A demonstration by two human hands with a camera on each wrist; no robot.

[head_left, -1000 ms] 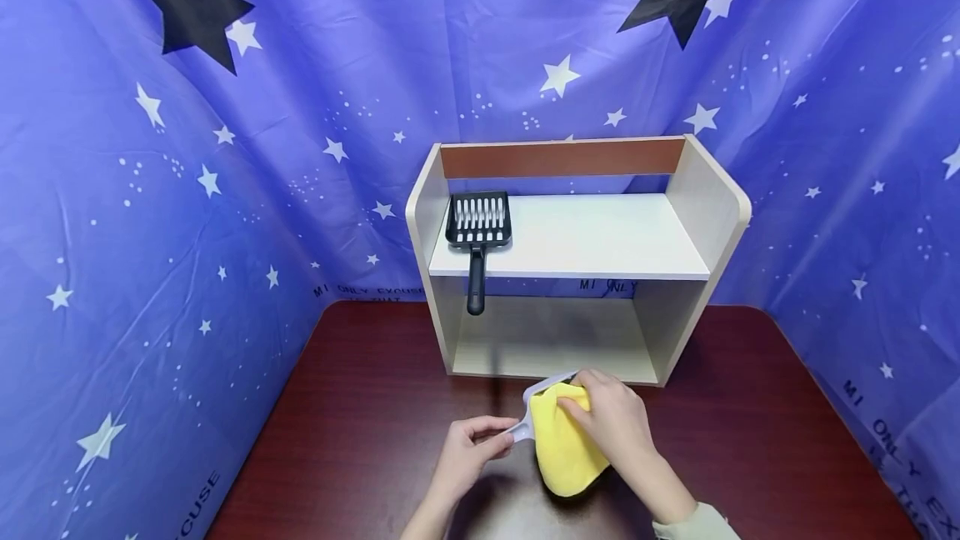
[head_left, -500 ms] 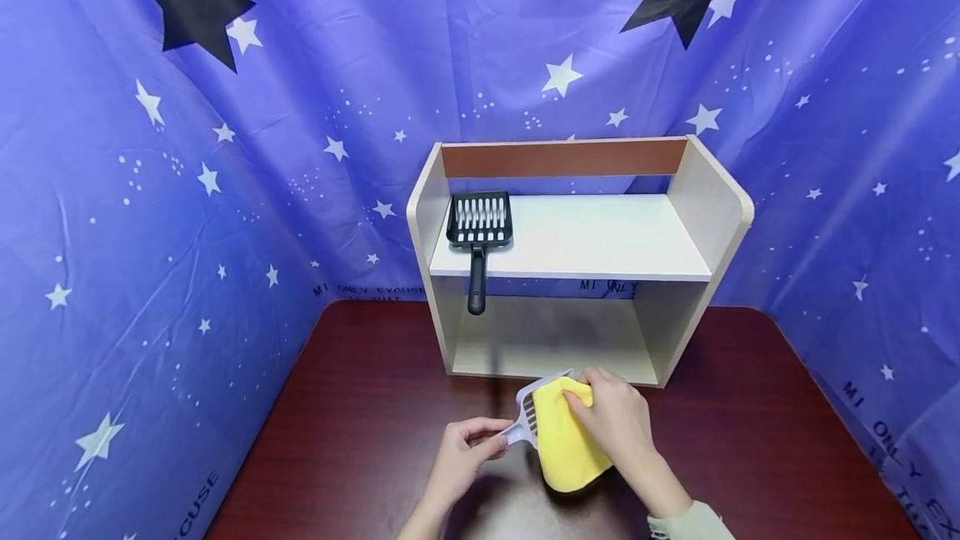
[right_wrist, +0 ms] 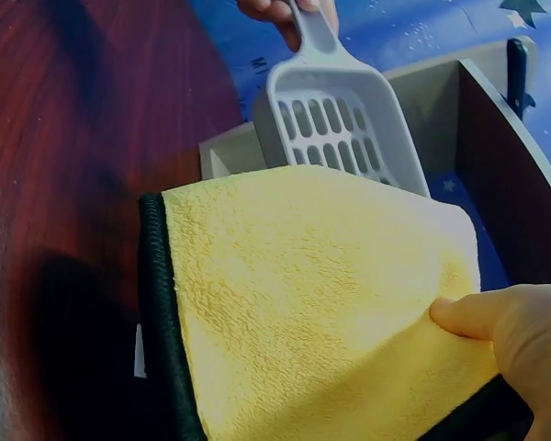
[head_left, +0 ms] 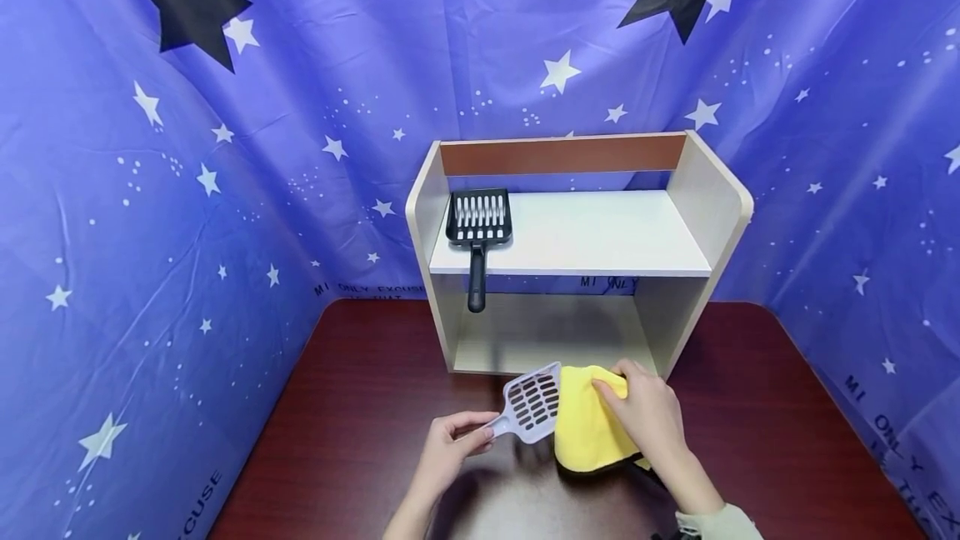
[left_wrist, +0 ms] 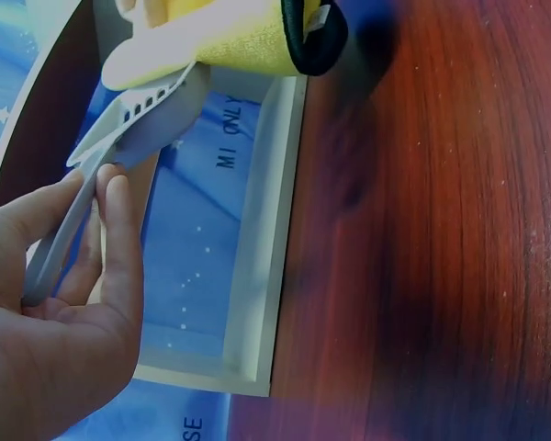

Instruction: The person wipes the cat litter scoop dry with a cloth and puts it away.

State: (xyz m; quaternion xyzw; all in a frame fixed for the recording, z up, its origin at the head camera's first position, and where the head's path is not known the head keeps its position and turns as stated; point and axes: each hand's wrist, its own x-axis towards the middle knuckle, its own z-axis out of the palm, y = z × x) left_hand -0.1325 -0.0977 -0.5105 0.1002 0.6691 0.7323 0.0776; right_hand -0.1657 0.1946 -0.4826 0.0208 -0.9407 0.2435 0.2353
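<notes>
A pale grey litter scoop [head_left: 531,403] with a slotted bowl is held above the table by my left hand [head_left: 448,450], whose thumb and fingers pinch the handle. In the left wrist view the scoop [left_wrist: 156,115] is seen edge-on, its handle between thumb and fingers. My right hand [head_left: 651,408] grips a folded yellow cloth [head_left: 592,423] with a dark edge, thumb on top. The cloth [right_wrist: 321,294] overlaps the far end of the scoop's bowl in the right wrist view, hiding that part. The right hand's other fingers are hidden behind the cloth there.
A two-tier wooden shelf unit [head_left: 690,307] stands at the back of the dark red table [head_left: 337,440]. On its white upper board lies a black slotted scoop [head_left: 478,223], its handle jutting over the front edge. A blue star-patterned curtain [head_left: 300,148] surrounds the table.
My right hand has drawn the cloth to the right, toward the bowl's end, baring most of the slots. The left hand has shifted slightly left with the scoop.
</notes>
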